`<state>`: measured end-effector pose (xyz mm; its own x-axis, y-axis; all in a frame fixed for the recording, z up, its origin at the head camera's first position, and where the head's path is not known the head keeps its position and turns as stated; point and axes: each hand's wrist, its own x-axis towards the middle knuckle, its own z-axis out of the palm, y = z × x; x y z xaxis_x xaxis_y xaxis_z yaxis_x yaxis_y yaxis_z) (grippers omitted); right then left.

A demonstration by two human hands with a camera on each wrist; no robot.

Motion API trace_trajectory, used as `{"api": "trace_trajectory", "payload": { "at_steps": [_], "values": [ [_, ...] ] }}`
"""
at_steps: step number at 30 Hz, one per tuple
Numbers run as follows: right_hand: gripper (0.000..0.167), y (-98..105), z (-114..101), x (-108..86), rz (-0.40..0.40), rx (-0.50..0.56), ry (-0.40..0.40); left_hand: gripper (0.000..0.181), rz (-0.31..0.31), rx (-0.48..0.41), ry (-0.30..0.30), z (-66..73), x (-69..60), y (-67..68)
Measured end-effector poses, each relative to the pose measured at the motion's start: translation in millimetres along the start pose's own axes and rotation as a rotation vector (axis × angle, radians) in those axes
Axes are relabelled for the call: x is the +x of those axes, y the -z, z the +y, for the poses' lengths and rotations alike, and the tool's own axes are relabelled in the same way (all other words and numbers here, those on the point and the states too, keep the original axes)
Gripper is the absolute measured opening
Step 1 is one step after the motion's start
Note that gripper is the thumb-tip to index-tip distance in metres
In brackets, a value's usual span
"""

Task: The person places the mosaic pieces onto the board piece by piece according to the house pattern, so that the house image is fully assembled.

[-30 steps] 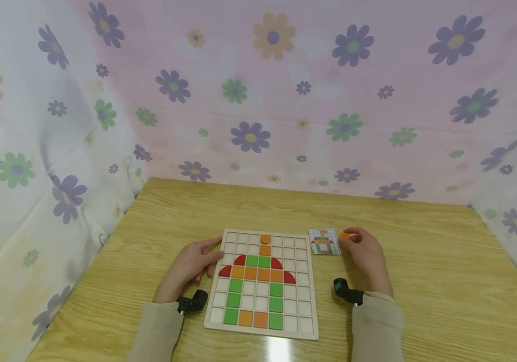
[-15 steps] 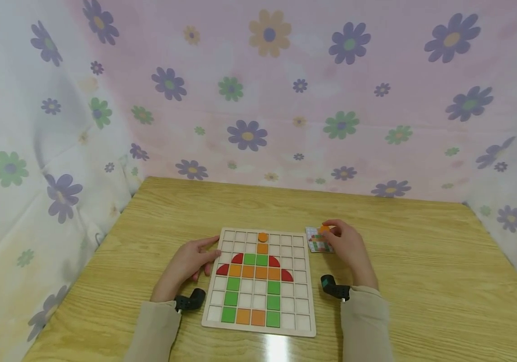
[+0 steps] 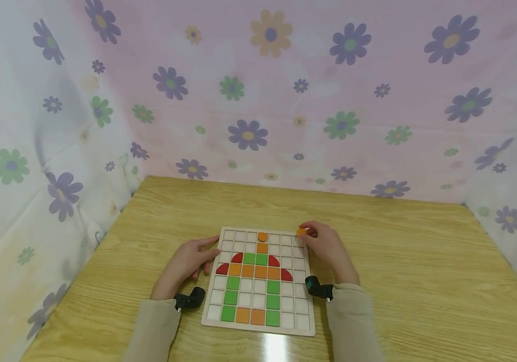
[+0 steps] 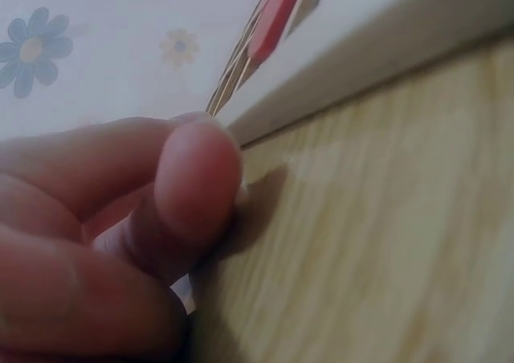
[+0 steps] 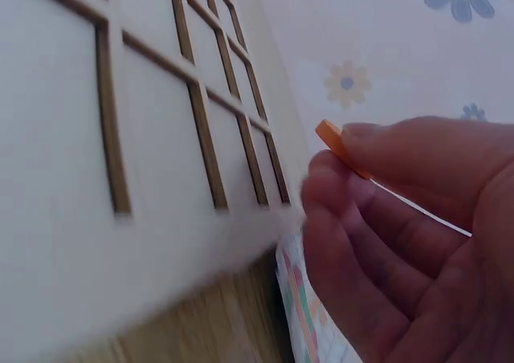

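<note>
My right hand [image 3: 328, 246] pinches a thin orange tile [image 3: 301, 232] between thumb and fingers, at the top right corner of the gridded wooden board [image 3: 289, 307]. In the right wrist view the orange tile [image 5: 331, 136] is edge-on, so its full outline is hidden. At the board's left edge rests my left hand [image 3: 190, 260], index finger and thumb against the rim. The left wrist view has the left hand's thumb [image 4: 199, 174] close beside the board's side [image 4: 353, 74]. Green, orange and red pieces form a figure on the board, with an orange disc [image 3: 263, 237] in the top row.
A printed pattern card [image 5: 299, 307] lies beside the board, mostly hidden behind my right hand in the head view. The wooden table [image 3: 421, 281] extends to both sides. Flowered cloth [image 3: 285, 100] hangs around its back and sides.
My right hand has moved left with the orange tile, from beyond the card, across it, to the board's top right corner. My left hand has stayed at the board's edge.
</note>
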<state>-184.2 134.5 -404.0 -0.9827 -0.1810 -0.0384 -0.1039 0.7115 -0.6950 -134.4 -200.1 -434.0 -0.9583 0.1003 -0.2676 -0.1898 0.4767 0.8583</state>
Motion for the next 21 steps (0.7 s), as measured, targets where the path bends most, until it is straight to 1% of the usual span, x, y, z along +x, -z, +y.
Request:
{"api": "trace_trajectory", "payload": {
  "at_steps": [6,10,12,15,17,19,21],
  "values": [
    [0.027,-12,-7,3.1,-0.036,0.100,-0.002,0.041,-0.002,0.012,0.003,-0.7,0.9,-1.2],
    [0.025,-16,-12,4.4,-0.027,0.084,-0.025,0.040,-0.016,-0.004,-0.003,0.6,2.7,-1.5],
    [0.025,-19,-14,6.0,-0.022,0.052,-0.014,0.040,-0.013,-0.006,-0.012,0.9,3.4,-0.7],
    [0.025,-24,-16,9.0,-0.021,0.014,0.005,0.039,-0.011,-0.001,-0.005,0.0,3.7,1.1],
    [0.025,-28,-17,10.2,-0.006,-0.029,0.021,0.040,-0.011,0.003,0.001,-1.8,3.6,2.0],
    [0.024,-30,-19,10.2,-0.001,-0.043,0.024,0.040,-0.018,0.000,0.013,-2.9,3.2,2.3],
    [0.023,-31,-20,9.6,0.006,-0.048,0.039,0.040,-0.018,-0.005,0.012,-2.8,2.8,2.4]
  ]
}}
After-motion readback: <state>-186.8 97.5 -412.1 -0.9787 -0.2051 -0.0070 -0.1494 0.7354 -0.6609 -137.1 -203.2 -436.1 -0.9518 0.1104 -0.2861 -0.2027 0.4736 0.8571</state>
